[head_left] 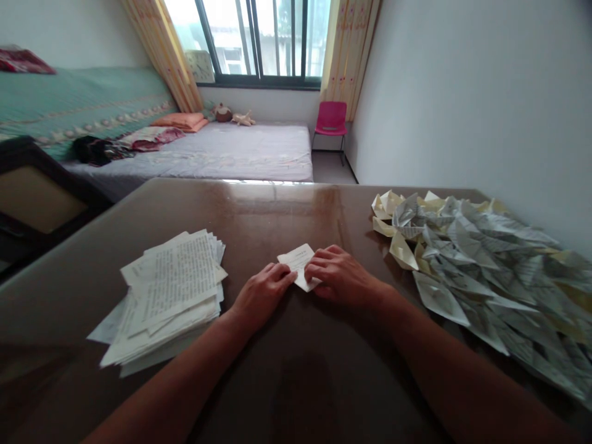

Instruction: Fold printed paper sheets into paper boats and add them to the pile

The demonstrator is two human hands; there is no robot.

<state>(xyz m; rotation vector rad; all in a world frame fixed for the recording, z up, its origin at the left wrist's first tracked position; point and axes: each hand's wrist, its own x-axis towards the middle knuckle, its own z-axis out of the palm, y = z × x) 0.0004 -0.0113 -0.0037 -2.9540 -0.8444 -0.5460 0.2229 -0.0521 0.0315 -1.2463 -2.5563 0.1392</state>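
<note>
A small folded piece of printed paper [300, 259] lies on the dark brown table [259, 209] in front of me. My left hand [261, 296] pinches its left edge with curled fingers. My right hand [340, 276] presses down on its right side, fingers bent and together. Part of the folded paper is hidden under both hands.
A loose stack of printed sheets [169, 296] sits on the table to the left. A large heap of folded paper boats [481, 271] covers the right side. Beyond the table are a bed [222, 151], a pink chair [330, 120] and a window [259, 37].
</note>
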